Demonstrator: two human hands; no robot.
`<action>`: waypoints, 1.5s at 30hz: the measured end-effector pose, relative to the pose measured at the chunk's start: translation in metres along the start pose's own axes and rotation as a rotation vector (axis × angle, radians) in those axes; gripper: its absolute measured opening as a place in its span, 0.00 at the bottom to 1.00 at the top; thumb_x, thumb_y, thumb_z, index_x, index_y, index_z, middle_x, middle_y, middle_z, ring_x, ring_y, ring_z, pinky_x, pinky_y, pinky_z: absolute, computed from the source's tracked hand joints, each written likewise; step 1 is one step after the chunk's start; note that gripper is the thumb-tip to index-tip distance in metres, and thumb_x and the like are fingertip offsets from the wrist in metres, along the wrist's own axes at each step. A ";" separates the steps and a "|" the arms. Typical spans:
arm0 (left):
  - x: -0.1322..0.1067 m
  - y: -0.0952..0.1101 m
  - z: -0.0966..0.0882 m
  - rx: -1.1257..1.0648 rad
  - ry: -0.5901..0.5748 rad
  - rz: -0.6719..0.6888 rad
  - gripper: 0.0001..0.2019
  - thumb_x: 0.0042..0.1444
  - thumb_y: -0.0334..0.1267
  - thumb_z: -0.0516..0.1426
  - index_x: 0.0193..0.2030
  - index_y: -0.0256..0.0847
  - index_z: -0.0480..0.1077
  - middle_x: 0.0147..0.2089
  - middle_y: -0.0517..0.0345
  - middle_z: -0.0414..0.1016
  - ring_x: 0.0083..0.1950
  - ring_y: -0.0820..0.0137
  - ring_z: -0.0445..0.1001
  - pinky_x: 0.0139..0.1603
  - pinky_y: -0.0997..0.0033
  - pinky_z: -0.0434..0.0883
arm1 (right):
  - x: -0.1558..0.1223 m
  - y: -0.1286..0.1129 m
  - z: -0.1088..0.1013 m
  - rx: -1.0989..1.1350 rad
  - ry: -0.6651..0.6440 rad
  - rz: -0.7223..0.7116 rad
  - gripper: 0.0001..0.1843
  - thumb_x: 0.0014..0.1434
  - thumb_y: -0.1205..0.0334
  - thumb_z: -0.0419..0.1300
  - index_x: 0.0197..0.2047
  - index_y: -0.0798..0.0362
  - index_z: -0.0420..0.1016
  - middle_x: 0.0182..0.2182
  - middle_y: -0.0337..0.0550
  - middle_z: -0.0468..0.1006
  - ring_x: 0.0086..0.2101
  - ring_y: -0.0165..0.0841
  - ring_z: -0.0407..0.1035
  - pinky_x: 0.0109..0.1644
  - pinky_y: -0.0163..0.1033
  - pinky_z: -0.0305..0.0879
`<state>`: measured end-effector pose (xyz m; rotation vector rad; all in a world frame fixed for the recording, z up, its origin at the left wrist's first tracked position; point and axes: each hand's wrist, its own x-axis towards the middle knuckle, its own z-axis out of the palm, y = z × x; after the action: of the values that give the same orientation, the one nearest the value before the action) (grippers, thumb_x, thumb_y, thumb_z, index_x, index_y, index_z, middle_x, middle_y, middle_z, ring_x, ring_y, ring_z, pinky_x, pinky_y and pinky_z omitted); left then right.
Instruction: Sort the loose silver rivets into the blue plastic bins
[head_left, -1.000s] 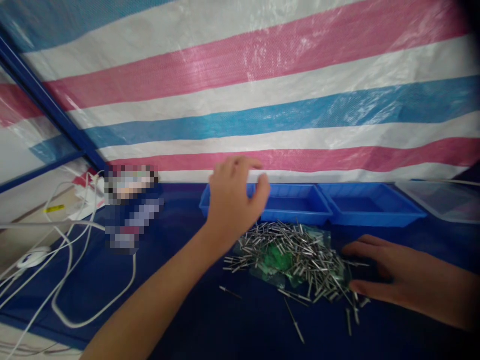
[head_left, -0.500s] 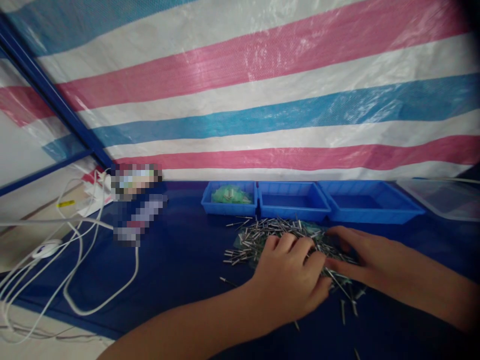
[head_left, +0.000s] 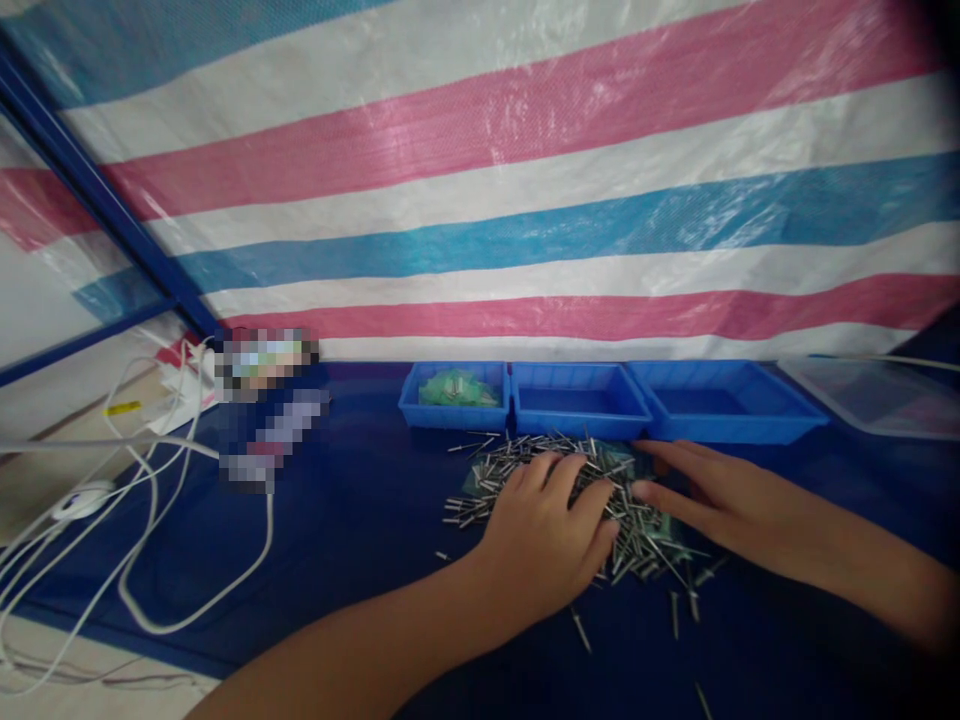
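A heap of metal blind rivets lies on the blue tabletop, with bits of greenish plastic showing at its edges. My left hand rests palm down over the heap's middle, its fingers spread among the rivets. At the heap's right side is my right hand, thumb and fingers apart; its fingertips reach the heap's edge, and nothing shows held in it. Several loose rivets lie scattered in front, one rivet just below my left hand. Whatever is under my left palm is hidden.
Behind the heap stand a blue bin with a green plastic bag in it, a middle blue bin and a right blue bin. A clear plastic lid lies further right. White cables sprawl at left. Striped sheeting hangs behind.
My left hand has shifted left, away from my right hand, uncovering more rivets between them. My right hand has moved slightly up and left. The view has turned a little.
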<state>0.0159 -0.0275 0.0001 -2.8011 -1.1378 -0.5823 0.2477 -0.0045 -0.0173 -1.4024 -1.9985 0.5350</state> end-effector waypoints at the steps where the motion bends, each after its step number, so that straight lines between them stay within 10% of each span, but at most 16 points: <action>1: 0.001 -0.001 0.000 -0.005 -0.005 0.003 0.17 0.65 0.42 0.45 0.55 0.41 0.65 0.58 0.48 0.66 0.57 0.59 0.63 0.54 0.56 0.65 | 0.001 0.001 0.000 -0.068 -0.040 -0.017 0.23 0.54 0.48 0.59 0.51 0.48 0.74 0.46 0.48 0.77 0.45 0.48 0.72 0.48 0.50 0.69; 7: 0.001 -0.003 0.001 -0.014 -0.020 0.023 0.17 0.64 0.41 0.46 0.56 0.41 0.64 0.57 0.48 0.66 0.57 0.60 0.63 0.54 0.57 0.66 | 0.011 -0.001 0.005 -0.290 -0.132 -0.007 0.20 0.59 0.51 0.52 0.48 0.55 0.70 0.40 0.51 0.78 0.37 0.43 0.74 0.38 0.44 0.68; 17: 0.003 -0.001 -0.001 -0.065 -0.012 -0.010 0.15 0.62 0.40 0.50 0.55 0.42 0.65 0.55 0.51 0.67 0.55 0.60 0.64 0.53 0.57 0.67 | 0.019 -0.013 0.005 0.038 -0.033 0.142 0.08 0.57 0.58 0.52 0.32 0.52 0.68 0.26 0.40 0.76 0.28 0.34 0.70 0.31 0.38 0.64; 28: 0.010 -0.015 0.002 -0.248 0.177 -0.127 0.19 0.60 0.47 0.53 0.53 0.39 0.66 0.50 0.53 0.73 0.52 0.60 0.66 0.54 0.59 0.64 | 0.012 -0.034 -0.006 0.140 0.380 0.070 0.12 0.56 0.51 0.58 0.37 0.51 0.71 0.32 0.45 0.76 0.31 0.36 0.70 0.31 0.39 0.65; 45: 0.015 -0.021 0.005 -0.642 0.279 -0.365 0.10 0.63 0.40 0.51 0.38 0.39 0.71 0.35 0.57 0.75 0.37 0.69 0.72 0.40 0.72 0.66 | 0.012 -0.044 0.007 0.694 0.163 0.189 0.16 0.50 0.50 0.65 0.38 0.51 0.74 0.26 0.40 0.78 0.26 0.31 0.72 0.30 0.35 0.70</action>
<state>0.0129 -0.0014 -0.0007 -2.8285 -1.6397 -1.5645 0.2102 -0.0083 0.0098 -1.1430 -1.3553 1.0412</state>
